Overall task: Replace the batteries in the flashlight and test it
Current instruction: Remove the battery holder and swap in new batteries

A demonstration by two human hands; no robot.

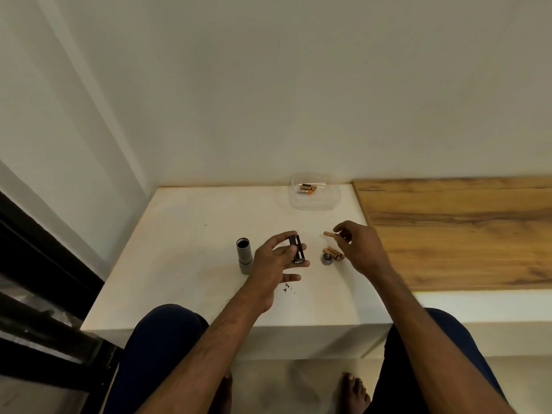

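— What have you got in your left hand (273,258)?

— You hold the black battery holder (297,248) there, fingers closed around it, thumb on the far end and fingertips along the near side. It sits tilted above the white worktop (185,234), just right of the flashlight body.

— And the flashlight body (245,254) itself?

— It lies on the worktop beside your left hand, grey, its open end turned away from you and dark inside. Your hand is not touching it.

— Your right hand (358,246)?

— It pinches one copper-coloured battery (329,233) between thumb and fingers, with the battery's end poking out to the left, toward the holder. The two are near but apart.

— Anything under that hand?

— A few more batteries (336,253) of the same colour lie in a small heap on the worktop, and the round grey end cap (327,258) rests against them, inner side up.

— What is at the back?

— A clear plastic tub (313,201) stands near the wall, holding two black-and-orange batteries (307,189) side by side. A few dark specks (288,287) lie on the worktop near your left wrist. To the right, a wood-grain surface (463,231) adjoins the white top.
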